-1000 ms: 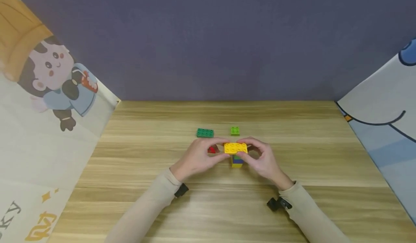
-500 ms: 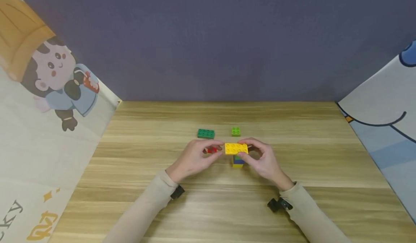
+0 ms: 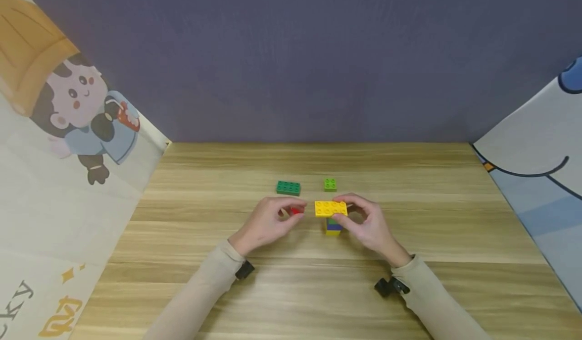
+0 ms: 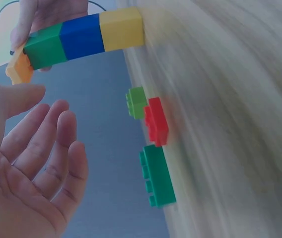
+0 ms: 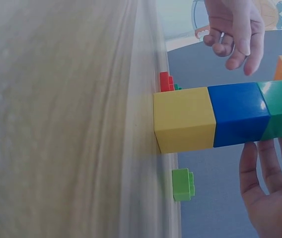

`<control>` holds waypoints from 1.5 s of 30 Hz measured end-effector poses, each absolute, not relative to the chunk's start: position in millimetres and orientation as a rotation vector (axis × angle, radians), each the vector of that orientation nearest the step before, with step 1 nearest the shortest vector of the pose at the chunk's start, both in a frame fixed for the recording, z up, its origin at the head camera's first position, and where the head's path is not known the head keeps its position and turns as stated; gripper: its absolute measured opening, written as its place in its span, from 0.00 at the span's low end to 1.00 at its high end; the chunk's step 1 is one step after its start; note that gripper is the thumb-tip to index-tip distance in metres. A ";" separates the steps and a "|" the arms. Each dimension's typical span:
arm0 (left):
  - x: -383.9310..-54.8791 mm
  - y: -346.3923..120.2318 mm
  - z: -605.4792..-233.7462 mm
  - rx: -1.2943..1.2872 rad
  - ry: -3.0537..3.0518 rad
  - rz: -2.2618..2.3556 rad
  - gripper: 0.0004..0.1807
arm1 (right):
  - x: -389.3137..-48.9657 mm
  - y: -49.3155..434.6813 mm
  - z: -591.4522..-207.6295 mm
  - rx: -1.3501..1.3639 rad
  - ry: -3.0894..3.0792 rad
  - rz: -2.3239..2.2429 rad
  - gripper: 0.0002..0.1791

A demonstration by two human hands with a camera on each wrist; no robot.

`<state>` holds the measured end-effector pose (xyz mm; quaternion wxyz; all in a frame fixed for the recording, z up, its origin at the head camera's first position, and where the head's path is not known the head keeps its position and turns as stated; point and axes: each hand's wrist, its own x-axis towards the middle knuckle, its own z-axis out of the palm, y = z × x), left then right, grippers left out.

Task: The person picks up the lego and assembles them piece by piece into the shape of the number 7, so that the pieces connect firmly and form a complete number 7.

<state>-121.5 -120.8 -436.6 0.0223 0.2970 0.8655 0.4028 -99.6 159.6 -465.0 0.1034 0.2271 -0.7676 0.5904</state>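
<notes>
A tower of yellow, blue and green blocks (image 5: 239, 114) rises from the table, the yellow block lowest. Across its top lies a flat yellow brick (image 3: 324, 208) with studs up, overhanging to the left. My right hand (image 3: 370, 226) pinches this brick near its right end, thumb in front and fingers behind. In the right wrist view other fingers of that hand sit close beside the green and blue blocks. My left hand (image 3: 267, 225) is just left of the brick, holding nothing, with fingers loosely bent and apart from the thumb.
A red brick (image 4: 157, 121) lies on the table (image 3: 218, 188) behind the left hand, partly hidden in the head view. Farther back are a dark green brick (image 3: 288, 188) and a small lime green brick (image 3: 330, 185). A dark wall (image 3: 318, 67) bounds the far edge.
My left hand has let go of the yellow brick's left end and drawn back leftward. The right hand keeps its pinch on the brick, almost unmoved.
</notes>
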 end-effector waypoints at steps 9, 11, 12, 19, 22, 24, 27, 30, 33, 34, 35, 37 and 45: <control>-129.7 -127.3 -443.9 0.836 2.759 1.147 0.15 | -99.0 159.6 -466.1 0.670 -2.270 1.736 0.20; -131.2 -127.8 -445.3 0.825 2.796 1.094 0.15 | -99.0 159.6 -466.0 0.668 -2.271 1.738 0.20; -131.9 -127.9 -446.4 0.818 2.817 1.063 0.16 | -98.9 159.7 -466.0 0.668 -2.272 1.739 0.20; -136.1 -126.3 -453.5 0.787 2.928 0.882 0.17 | -98.9 159.2 -465.9 0.670 -2.275 1.737 0.20; -137.0 -125.0 -454.3 0.778 2.942 0.849 0.17 | -98.2 159.4 -466.2 0.666 -2.274 1.736 0.20; -138.1 -123.9 -454.6 0.778 2.944 0.821 0.18 | -97.6 159.6 -466.1 0.660 -2.271 1.740 0.20; -139.4 -122.1 -454.5 0.784 2.947 0.785 0.18 | -97.0 159.5 -465.3 0.650 -2.271 1.741 0.19; -140.7 -120.7 -454.7 0.788 2.939 0.747 0.19 | -96.7 159.1 -464.2 0.644 -2.279 1.739 0.19; -141.4 -119.3 -455.5 0.791 2.925 0.736 0.19 | -96.3 158.5 -463.7 0.644 -2.285 1.738 0.19; -141.9 -118.8 -455.8 0.787 2.919 0.733 0.20 | -96.1 158.4 -463.5 0.643 -2.286 1.740 0.19; -142.3 -118.3 -456.3 0.787 2.914 0.733 0.20 | -95.9 158.2 -463.3 0.644 -2.284 1.743 0.19; -143.5 -117.5 -457.5 0.785 2.902 0.737 0.20 | -95.8 158.1 -463.3 0.645 -2.279 1.749 0.19; -151.1 -115.3 -463.2 0.809 2.874 0.708 0.20 | -96.2 158.1 -463.3 0.649 -2.269 1.746 0.20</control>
